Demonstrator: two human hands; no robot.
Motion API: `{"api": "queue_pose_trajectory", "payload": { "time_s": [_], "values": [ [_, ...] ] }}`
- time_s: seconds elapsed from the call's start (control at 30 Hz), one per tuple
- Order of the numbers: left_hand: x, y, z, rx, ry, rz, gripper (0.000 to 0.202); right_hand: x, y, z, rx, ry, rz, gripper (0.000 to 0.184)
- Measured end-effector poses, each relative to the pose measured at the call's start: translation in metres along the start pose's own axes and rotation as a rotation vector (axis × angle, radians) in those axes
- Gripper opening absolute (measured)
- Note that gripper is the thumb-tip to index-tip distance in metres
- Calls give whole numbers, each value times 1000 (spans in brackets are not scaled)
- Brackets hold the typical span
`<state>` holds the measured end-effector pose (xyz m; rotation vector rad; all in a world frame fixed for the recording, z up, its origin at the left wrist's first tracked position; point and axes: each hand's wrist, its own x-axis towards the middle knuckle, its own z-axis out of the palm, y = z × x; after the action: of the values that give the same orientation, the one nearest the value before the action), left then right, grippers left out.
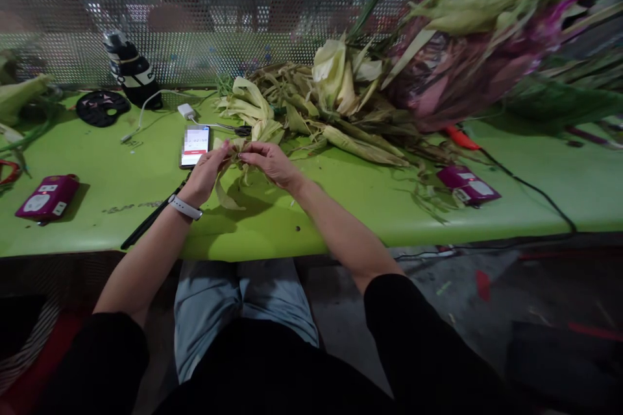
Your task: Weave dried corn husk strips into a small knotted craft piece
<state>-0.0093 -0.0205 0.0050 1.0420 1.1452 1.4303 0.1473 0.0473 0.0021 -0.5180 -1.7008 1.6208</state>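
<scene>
In the head view, my left hand pinches a small bunch of pale green corn husk strips over the table. My right hand meets it from the other side, thumb and fingers closed on the same husk strips. One loose strip hangs below my fingers toward the tabletop. Just behind my hands lie more corn husks, part of a large heap of dry husk leaves. A phone with a lit screen lies right beside my left hand. Fine details between my fingertips are too small to make out.
Purple power boxes sit at left and right on the green table. A black bottle, a black lacy disc and a white charger stand behind. A bulging pink bag with husks rises at right, before a perforated metal screen.
</scene>
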Motion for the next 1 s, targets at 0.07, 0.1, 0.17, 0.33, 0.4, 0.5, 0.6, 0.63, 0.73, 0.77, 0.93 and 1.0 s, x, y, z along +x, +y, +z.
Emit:
{"api": "queue_pose_trajectory", "payload": {
  "time_s": [0.07,0.1,0.17,0.33,0.4,0.5,0.6,0.63,0.73,0.77,0.93,1.0],
  "values": [
    [-1,3,0,0,2,-10,38,1,4,-2,-3,-38,-17,20],
    [-1,4,0,-1,12,-7,37,1,5,-3,-3,-56,-22,21],
    [-2,6,-1,-14,53,10,33,1,5,-3,-8,-69,-27,22],
    [-1,10,-4,-43,106,11,29,-1,-1,-2,-68,-8,-28,24],
    [0,9,-4,-20,76,-4,28,-1,-1,-2,-83,8,-33,25],
    [-1,9,-3,7,34,19,25,0,0,-1,-72,25,-31,26],
    [-1,10,-2,-7,-6,31,25,0,2,0,-23,14,-41,24],
    [-2,11,-2,-19,-21,27,26,-1,2,1,-3,6,-47,23],
    [-3,13,-2,-58,-55,6,29,-1,3,2,40,-1,-64,21],
    [-3,14,-2,-69,-61,2,30,-1,3,3,48,7,-72,20],
    [-5,16,0,-65,-51,-24,35,-1,6,5,60,34,-121,19],
    [-6,17,1,-59,-45,-35,34,-1,6,5,61,50,-122,18]
  ]
}}
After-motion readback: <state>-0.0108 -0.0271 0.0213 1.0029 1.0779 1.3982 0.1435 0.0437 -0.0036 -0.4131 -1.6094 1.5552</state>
